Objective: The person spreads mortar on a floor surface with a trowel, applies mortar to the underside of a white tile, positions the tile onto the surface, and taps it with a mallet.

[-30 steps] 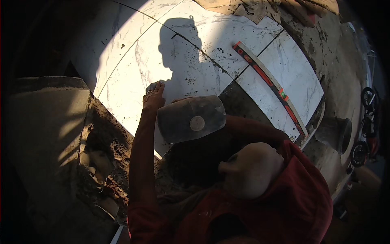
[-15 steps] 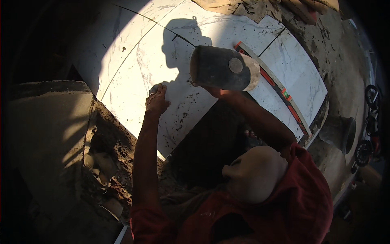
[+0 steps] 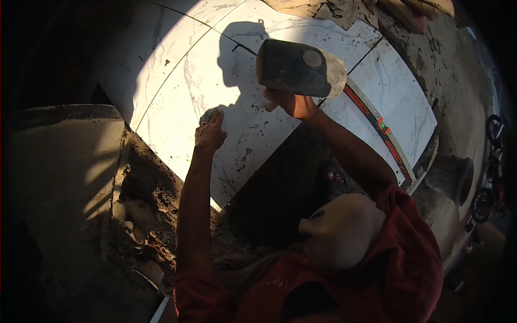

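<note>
Best land the mallet (image 3: 293, 70) flat on the tile (image 3: 245, 161), right hand (image 3: 291, 103) wrapped round its handle. Keep the left hand (image 3: 211, 132), grip unclear, aside.

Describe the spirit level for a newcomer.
Start from the white marbled tiles. On the rightmost, partly hidden by the mallet, lies the spirit level, a long slim bar. Its red-and-black colouring and small green window set it apart from the mallet.
</note>
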Available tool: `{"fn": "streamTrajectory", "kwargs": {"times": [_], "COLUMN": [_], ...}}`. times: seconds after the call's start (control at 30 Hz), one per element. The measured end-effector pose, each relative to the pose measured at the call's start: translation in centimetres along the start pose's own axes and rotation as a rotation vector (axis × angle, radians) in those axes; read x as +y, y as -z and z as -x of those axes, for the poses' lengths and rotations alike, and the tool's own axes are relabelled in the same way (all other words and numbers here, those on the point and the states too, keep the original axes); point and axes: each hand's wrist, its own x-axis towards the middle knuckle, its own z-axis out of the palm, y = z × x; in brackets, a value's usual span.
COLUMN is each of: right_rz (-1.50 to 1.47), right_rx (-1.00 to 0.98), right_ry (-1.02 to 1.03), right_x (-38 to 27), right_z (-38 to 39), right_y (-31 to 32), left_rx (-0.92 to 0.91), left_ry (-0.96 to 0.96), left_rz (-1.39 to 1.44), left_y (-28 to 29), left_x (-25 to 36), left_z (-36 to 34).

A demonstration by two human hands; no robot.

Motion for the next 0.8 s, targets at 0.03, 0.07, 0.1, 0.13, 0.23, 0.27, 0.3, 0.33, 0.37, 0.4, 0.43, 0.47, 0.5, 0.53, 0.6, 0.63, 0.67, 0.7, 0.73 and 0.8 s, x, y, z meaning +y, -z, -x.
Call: {"fn": "streamTrajectory", "kwargs": {"times": [0.03, 0.07, 0.1, 0.13, 0.23, 0.27, 0.3, 0.33, 0.37, 0.4, 0.43, 0.47, 0.5, 0.53, 0.6, 0.63, 0.67, 0.7, 0.73, 0.8], "right_rz": [0.058, 0.111, 0.085, 0.076, 0.062, -0.044, -0.164, -0.276, -0.249, -0.228, -0.21, -0.083, 0.051, 0.176, 0.073, 0.015, -0.074, -0.104, -0.128, -0.05], "right_rx": [-0.002, -0.008, 0.043, 0.019, -0.192, -0.208, -0.246, -0.276, -0.285, -0.297, -0.313, -0.376, -0.435, -0.506, -0.457, -0.457, -0.376, -0.395, -0.415, -0.395], "right_ry": [0.05, 0.096, 0.153, 0.118, -0.224, -0.409, -0.582, -0.78, -0.775, -0.758, -0.731, -0.759, -0.792, -0.808, -0.732, -0.712, -0.619, -0.66, -0.68, -0.676], "right_x": [-0.1, -0.2, 0.4, 0.9, -0.7, -2.5, -6.6, -8.9, -9.1, -8.6, -7.7, -5.6, -2.6, -1.1, -4.3, -6.6, -8.8, -9.3, -9.5, -8.1], "right_z": [0.4, 0.9, 0.1, -0.5, -2.3, -2.5, -3.2, -2.6, -1.2, 0.2, 1.3, 3.3, 6.1, 7.0, 4.5, 3.4, 2.2, 2.1, 1.8, 3.5], "right_y": [-0.2, -0.6, -0.3, 0.1, -0.2, 0.1, 0.2, 0.9, 1.7, 2.4, 2.7, 2.7, 2.5, 2.0, 1.0, 1.4, 1.6, 1.2, 1.1, 1.2], "left_rx": [-0.017, -0.034, -0.02, -0.025, -0.017, -0.009, 0.003, -0.003, -0.012, -0.022, -0.04, -0.056, -0.073, -0.043, -0.014, -0.024, 0.005, -0.01, -0.016, -0.048], "left_ry": [0.01, 0.018, 0.008, -0.01, 0.01, 0.007, 0.033, 0.039, 0.037, 0.047, 0.062, 0.061, 0.052, 0.031, 0.062, 0.083, 0.09, 0.096, 0.115, 0.138], "left_rz": [0.024, 0.047, 0.065, 0.069, 0.085, 0.014, 0.038, 0.064, 0.083, 0.059, 0.054, 0.053, 0.054, 0.064, 0.036, 0.035, 0.08, 0.125, 0.119, 0.107], "left_y": [-0.3, -0.5, 0.6, 0.6, 0.4, -0.1, 0.4, 0.3, 0.2, 0.5, 0.8, 1.2, 1.3, 0.4, 0.9, 0.1, -0.3, -0.2, -0.5, 0.2], "left_x": [-0.1, -0.2, 0.2, 0.3, 0.6, 0.2, -0.6, -0.2, 0.6, 1.2, 1.4, 2.3, 3.3, 2.6, 0.8, 0.8, 0.5, 0.6, 0.3, 1.0], "left_z": [0.3, 0.3, -0.5, -1.0, -0.8, -0.3, 0.0, 0.1, 0.2, 0.1, 0.2, -0.2, -0.9, -1.3, -0.9, 0.1, 0.4, 0.4, 0.4, 0.5]}}
